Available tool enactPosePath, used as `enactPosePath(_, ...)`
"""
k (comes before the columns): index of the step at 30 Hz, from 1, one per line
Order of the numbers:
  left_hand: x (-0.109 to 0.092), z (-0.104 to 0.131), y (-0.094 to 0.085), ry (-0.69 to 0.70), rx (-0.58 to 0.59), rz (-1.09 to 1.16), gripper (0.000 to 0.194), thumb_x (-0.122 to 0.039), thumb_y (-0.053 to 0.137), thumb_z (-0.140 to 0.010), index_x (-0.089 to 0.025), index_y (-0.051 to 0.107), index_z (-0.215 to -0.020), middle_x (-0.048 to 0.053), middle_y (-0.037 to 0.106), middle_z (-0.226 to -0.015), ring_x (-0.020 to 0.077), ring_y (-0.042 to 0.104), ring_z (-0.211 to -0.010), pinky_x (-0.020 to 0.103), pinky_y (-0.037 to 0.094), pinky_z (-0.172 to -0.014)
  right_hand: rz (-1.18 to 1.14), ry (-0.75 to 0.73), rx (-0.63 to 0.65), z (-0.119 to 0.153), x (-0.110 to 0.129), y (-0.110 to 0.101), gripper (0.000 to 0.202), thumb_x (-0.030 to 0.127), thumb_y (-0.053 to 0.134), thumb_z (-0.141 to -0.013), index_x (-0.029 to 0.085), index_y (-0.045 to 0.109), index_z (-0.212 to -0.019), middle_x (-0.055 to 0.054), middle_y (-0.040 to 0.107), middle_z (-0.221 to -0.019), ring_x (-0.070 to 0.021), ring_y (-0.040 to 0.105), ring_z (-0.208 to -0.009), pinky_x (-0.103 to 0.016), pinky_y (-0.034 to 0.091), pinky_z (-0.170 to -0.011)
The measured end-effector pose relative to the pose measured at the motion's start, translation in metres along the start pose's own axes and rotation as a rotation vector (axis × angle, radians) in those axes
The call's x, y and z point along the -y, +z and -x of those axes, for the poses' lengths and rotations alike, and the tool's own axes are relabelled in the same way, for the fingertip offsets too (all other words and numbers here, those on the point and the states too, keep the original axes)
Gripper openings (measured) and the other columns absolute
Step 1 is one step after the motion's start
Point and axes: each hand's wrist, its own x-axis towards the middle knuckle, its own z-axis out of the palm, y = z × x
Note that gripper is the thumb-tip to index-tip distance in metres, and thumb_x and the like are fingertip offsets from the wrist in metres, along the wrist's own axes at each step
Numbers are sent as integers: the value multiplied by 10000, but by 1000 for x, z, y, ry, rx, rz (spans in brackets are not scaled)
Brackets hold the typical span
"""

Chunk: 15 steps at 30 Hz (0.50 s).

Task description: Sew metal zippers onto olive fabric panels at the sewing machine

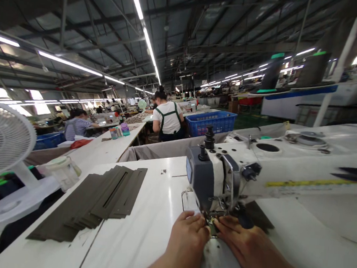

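Observation:
Both hands are at the needle area of a white and dark-grey sewing machine [215, 175]. My left hand [189, 236] is left of the presser foot, its fingers bent and closed at the edge of a dark olive fabric piece [260, 215]. My right hand [240, 239] lies right of the needle, fingers stretched forward and pressed down on the same piece. Most of that piece is hidden under the hands and machine head. To the left, a fanned stack of similar dark olive pieces [96, 202], some with slots, rests on the white table [143, 240].
A white fan [1, 142] and a clear plastic jug [63, 171] stand at the left. Scissors [356, 174] and a yellow tape measure [312, 183] lie on the machine's right side. A blue crate [211, 122] and a seated co-worker [169, 118] are beyond the table.

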Motion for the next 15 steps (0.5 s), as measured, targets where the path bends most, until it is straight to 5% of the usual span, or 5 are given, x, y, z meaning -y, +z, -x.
enactPosePath(11, 2, 1, 8, -40, -13, -24, 139, -185, 540, -890, -182, 589, -759, 9, 707, -889, 154, 660, -865, 325, 462, -873, 17, 44, 42, 6, -4, 14, 351, 32, 293, -832, 212, 594, -815, -38, 690, -784, -157, 670, -708, -232, 543, -624)
enactPosePath(15, 0, -3, 0, -120, 25, -23, 104, -191, 633, -824, -181, 599, -726, 13, 688, -827, 168, 654, -781, 325, 488, -793, 188, 103, 59, 9, -13, 12, 228, 251, 423, -879, 169, 634, -912, -108, 692, -900, -246, 655, -843, -376, 537, -754)
